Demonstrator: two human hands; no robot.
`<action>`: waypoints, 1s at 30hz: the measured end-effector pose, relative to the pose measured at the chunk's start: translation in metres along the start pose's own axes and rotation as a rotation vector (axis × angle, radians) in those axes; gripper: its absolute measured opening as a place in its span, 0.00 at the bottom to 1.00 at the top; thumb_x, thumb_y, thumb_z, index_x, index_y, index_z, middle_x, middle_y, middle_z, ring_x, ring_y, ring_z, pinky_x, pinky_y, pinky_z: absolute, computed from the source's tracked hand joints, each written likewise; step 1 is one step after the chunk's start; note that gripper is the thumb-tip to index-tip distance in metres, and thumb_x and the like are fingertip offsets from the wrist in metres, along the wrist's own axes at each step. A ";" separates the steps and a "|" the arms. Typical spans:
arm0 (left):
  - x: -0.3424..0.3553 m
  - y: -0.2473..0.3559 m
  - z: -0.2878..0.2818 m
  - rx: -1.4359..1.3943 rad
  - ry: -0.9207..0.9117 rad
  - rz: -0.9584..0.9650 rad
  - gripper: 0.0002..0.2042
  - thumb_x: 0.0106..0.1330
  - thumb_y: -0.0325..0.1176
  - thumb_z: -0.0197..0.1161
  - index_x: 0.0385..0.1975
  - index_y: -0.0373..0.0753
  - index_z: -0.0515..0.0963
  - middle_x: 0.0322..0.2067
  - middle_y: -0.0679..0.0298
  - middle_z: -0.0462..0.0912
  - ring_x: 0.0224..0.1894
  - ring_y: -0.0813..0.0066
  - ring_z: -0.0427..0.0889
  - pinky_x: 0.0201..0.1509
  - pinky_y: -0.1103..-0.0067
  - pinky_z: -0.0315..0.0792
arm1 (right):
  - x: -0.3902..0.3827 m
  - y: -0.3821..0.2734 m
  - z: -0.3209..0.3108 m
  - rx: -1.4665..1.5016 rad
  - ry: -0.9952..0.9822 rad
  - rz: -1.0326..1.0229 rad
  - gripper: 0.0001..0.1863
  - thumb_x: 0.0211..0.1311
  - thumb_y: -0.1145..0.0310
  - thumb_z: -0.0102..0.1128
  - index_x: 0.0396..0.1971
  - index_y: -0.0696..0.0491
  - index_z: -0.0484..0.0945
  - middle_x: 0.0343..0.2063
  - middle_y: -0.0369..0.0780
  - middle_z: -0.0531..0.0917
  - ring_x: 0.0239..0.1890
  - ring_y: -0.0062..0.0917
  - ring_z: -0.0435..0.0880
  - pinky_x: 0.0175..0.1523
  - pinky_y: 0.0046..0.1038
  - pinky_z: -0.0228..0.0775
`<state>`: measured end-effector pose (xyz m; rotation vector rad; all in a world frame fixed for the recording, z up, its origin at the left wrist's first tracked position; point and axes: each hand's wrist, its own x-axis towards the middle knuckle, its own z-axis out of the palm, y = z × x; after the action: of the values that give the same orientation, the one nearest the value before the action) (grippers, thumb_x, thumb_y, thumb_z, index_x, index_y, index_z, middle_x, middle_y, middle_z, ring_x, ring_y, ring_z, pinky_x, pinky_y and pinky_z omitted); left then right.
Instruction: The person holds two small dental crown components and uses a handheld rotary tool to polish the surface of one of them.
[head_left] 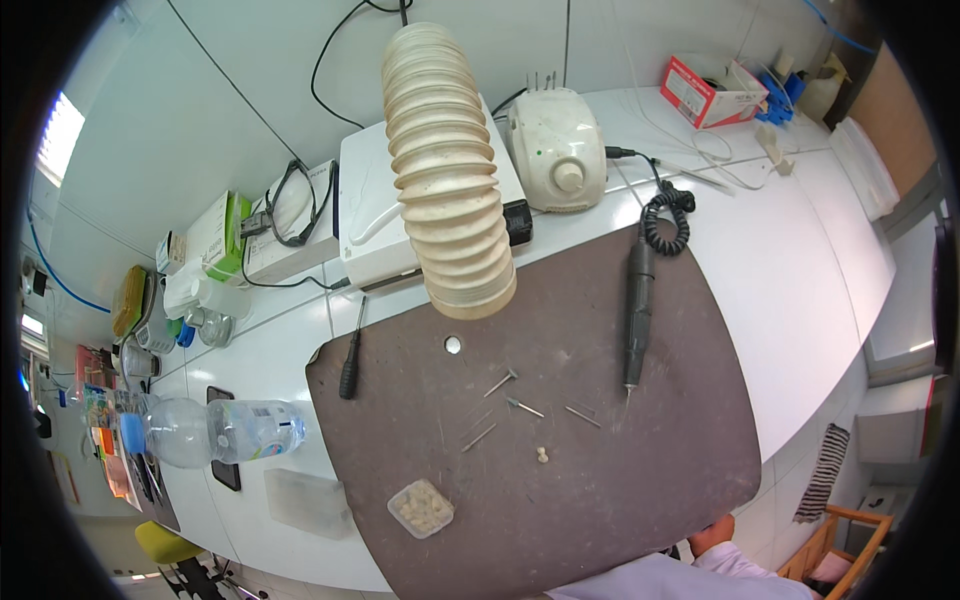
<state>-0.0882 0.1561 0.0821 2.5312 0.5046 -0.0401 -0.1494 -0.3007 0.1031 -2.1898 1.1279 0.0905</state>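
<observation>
- Taking the brown mat (690,430) as the dial, a ribbed cream hose (450,180) at 11 o'clock overhangs its far edge and hides part of the white machine (370,160) behind.
- At 12, beyond the mat, stands a white control unit (557,160) with a round knob; farther off at 1 is a red-and-white box (712,95).
- A clear bottle (255,430) lies at 9, partly covering a dark phone (224,478); a black-handled screwdriver (349,372) lies on the mat at 10.
- The right hand (712,535) is at 4, by the mat's near edge; its fingers are mostly hidden, so I cannot tell its grip or whether it touches the mat. The left hand is out of view.
- The black handpiece (638,310) lies at 1, its thin tip toward 6.
- Near the centre lie loose metal bits (525,407) and a small cream piece (543,455).
- At 8, a clear tub (421,508) holds similar pale pieces.
</observation>
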 end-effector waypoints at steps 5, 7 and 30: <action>0.012 0.025 -0.002 0.084 -0.063 -0.052 0.29 0.47 0.33 0.64 0.54 0.34 0.71 0.45 0.46 0.78 0.46 0.44 0.79 0.50 0.60 0.74 | 0.024 -0.019 -0.008 -0.012 -0.082 0.059 0.29 0.41 0.58 0.75 0.44 0.58 0.80 0.37 0.49 0.85 0.41 0.42 0.86 0.45 0.35 0.76; 0.021 0.032 -0.002 0.107 -0.097 -0.046 0.28 0.48 0.34 0.64 0.53 0.35 0.71 0.45 0.46 0.78 0.46 0.44 0.79 0.49 0.60 0.74 | 0.025 -0.024 -0.012 -0.018 -0.065 0.098 0.29 0.41 0.59 0.75 0.44 0.58 0.79 0.37 0.49 0.85 0.41 0.42 0.86 0.46 0.35 0.76; 0.016 0.025 0.017 -0.070 0.133 0.041 0.14 0.56 0.38 0.64 0.37 0.35 0.79 0.36 0.50 0.82 0.38 0.48 0.81 0.40 0.65 0.74 | 0.037 0.010 -0.008 0.193 0.125 -0.085 0.26 0.51 0.65 0.71 0.50 0.61 0.76 0.45 0.49 0.83 0.47 0.37 0.83 0.52 0.32 0.72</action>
<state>-0.0631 0.1332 0.0786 2.4853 0.4970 0.1600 -0.1352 -0.3352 0.0912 -2.0896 1.0625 -0.1880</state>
